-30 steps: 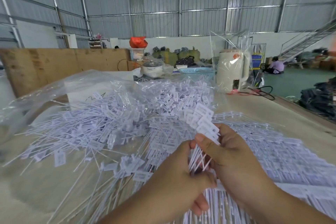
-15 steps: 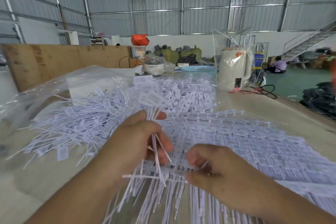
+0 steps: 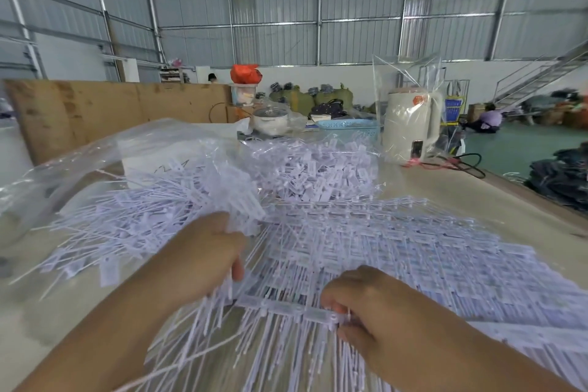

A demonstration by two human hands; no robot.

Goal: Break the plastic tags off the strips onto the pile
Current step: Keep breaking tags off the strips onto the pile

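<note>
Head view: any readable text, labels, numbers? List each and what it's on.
Nothing can be read for certain.
White sheet under the clear bag: dark handwritten marks, too faint and blurred to read.
Loose tags in the pile: print, if any, too small to tell.
Stacked strips: dark patches on the tags, blurred.
White kettle: red sticker near the top, illegible.
Blue panel behind the kettle: pattern or print, unreadable.
</note>
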